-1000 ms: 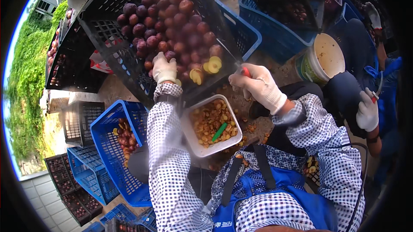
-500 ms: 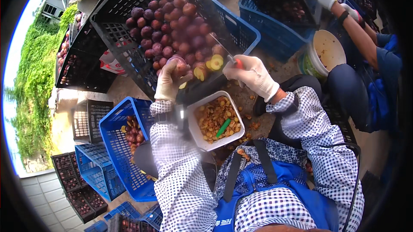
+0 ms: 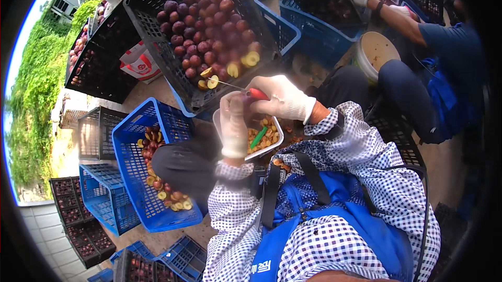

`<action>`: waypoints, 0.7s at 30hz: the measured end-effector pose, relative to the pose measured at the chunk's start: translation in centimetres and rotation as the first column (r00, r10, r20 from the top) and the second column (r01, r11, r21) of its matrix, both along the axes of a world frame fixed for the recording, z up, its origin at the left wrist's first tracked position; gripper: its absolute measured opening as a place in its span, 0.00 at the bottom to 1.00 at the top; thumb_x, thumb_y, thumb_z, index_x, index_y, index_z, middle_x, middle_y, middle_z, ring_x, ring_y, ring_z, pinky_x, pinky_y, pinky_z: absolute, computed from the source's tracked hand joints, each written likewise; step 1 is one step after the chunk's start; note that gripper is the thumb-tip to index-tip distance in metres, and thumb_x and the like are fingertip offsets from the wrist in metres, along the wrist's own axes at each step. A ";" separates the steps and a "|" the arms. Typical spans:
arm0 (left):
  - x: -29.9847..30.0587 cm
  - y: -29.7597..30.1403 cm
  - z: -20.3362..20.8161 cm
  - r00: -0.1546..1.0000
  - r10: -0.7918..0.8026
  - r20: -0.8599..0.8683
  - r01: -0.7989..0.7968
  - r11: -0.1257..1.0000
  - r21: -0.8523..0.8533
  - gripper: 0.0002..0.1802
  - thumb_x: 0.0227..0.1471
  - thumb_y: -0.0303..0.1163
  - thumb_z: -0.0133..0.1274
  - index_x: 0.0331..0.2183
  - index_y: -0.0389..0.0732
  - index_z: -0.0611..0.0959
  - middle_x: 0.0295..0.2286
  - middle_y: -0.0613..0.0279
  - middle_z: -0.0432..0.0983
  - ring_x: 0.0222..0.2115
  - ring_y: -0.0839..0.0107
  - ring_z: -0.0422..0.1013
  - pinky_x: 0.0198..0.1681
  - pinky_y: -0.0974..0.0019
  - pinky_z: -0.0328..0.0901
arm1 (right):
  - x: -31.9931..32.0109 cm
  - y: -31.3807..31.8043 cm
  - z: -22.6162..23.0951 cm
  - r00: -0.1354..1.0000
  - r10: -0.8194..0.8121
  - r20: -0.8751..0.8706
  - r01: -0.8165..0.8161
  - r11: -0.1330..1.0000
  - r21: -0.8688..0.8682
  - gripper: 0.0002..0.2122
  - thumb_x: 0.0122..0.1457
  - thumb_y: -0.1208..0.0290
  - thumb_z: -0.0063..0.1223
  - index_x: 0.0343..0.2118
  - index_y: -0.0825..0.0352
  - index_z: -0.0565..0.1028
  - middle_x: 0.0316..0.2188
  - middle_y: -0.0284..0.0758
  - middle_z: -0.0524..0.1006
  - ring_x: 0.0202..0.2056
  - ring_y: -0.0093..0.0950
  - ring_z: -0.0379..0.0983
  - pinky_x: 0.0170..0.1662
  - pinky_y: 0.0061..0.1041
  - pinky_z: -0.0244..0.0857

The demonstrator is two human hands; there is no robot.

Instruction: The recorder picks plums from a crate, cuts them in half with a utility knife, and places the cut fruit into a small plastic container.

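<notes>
In my right hand (image 3: 282, 97) the fingers clench a red-handled paring knife (image 3: 257, 94) near the white tub (image 3: 281, 131); its long axis runs right to left, blade pointing slightly far, toward a cut plum (image 3: 212, 84) in the black crate (image 3: 151, 6). My left hand (image 3: 233, 124) is curled close by, its grasp unclear to me. I judge plum cutting is in hand; the next move calls for keeping those fingers off the edge.

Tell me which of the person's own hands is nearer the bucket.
Right. The right hand is left of the bucket; the left hand is farther left, beyond the right.
</notes>
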State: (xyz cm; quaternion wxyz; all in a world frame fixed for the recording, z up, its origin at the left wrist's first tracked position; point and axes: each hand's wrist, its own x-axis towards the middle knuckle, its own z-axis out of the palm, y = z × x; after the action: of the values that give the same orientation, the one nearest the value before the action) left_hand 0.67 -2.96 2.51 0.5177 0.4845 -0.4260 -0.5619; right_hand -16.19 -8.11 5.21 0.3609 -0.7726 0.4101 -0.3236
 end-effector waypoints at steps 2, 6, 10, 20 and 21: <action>-0.5 0.8 -2.0 0.998 0.053 0.037 -0.052 0.998 -0.029 0.31 0.60 0.58 0.51 0.48 0.38 0.72 0.29 0.64 0.73 0.22 0.78 0.71 0.19 0.73 0.68 | 0.3 1.2 0.3 0.993 -0.028 -0.116 0.036 0.997 0.070 0.12 0.49 0.70 0.59 0.36 0.70 0.75 0.30 0.49 0.78 0.35 0.46 0.77 0.39 0.38 0.70; -1.5 1.6 -4.1 0.923 0.261 0.284 -0.104 0.878 -0.468 0.21 0.62 0.49 0.53 0.39 0.38 0.78 0.25 0.67 0.71 0.19 0.81 0.65 0.18 0.75 0.59 | 0.3 3.6 -2.0 0.988 -0.082 -0.130 0.088 0.995 0.047 0.12 0.49 0.74 0.55 0.37 0.69 0.75 0.31 0.50 0.78 0.37 0.49 0.76 0.41 0.41 0.70; -1.5 3.1 -4.5 0.991 0.104 0.085 -0.101 0.994 -0.037 0.23 0.62 0.51 0.51 0.41 0.39 0.79 0.30 0.63 0.76 0.26 0.76 0.71 0.28 0.73 0.65 | -0.5 4.1 -6.7 0.945 -0.228 -0.236 0.194 0.968 -0.159 0.13 0.50 0.71 0.56 0.39 0.67 0.76 0.29 0.49 0.78 0.33 0.51 0.76 0.36 0.40 0.70; 0.7 3.8 -4.5 0.795 0.125 -0.594 0.006 0.977 0.213 0.32 0.63 0.61 0.43 0.48 0.39 0.74 0.36 0.53 0.78 0.27 0.65 0.76 0.26 0.67 0.71 | -3.1 3.9 4.2 0.890 -0.199 0.409 -0.022 0.879 0.476 0.12 0.61 0.65 0.54 0.40 0.69 0.78 0.30 0.43 0.80 0.33 0.35 0.78 0.41 0.29 0.69; 0.9 3.8 -4.0 0.756 0.093 -0.648 0.068 0.973 0.219 0.33 0.63 0.61 0.42 0.49 0.39 0.74 0.37 0.53 0.78 0.29 0.64 0.76 0.26 0.67 0.72 | -3.1 4.1 3.9 0.890 -0.200 0.409 -0.023 0.878 0.479 0.12 0.61 0.65 0.54 0.40 0.69 0.78 0.30 0.43 0.80 0.33 0.35 0.78 0.41 0.29 0.69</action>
State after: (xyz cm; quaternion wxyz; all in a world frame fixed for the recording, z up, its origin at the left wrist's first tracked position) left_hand 1.56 0.80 -1.50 0.5782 0.3171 -0.1474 -0.7372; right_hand -19.25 -3.97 9.14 0.6062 -0.5462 0.4182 -0.3992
